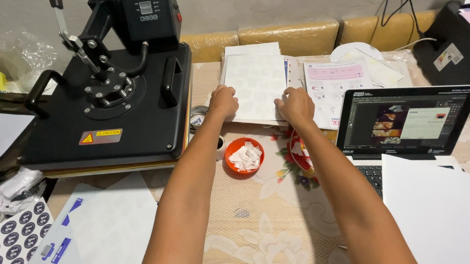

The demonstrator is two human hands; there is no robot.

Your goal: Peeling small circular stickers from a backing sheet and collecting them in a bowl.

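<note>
White sticker sheet [255, 86] lies flat under both hands: left hand [223, 101] and right hand [295, 106] press its near edge, fingers curled, palms down. Just below the left hand, an orange bowl [234, 146] holds white paper scraps [246, 157].

left of frame: black heat press [110, 83] walls off that side
right of frame: open laptop [409, 120] and white sheet [435, 215] block
centre: small orange bowl [244, 155] between the forearms
lower centre: bare floral tablecloth [259, 245], open passage

Even, soft indoor light, sharp focus, slight wide-angle bending at edges.
</note>
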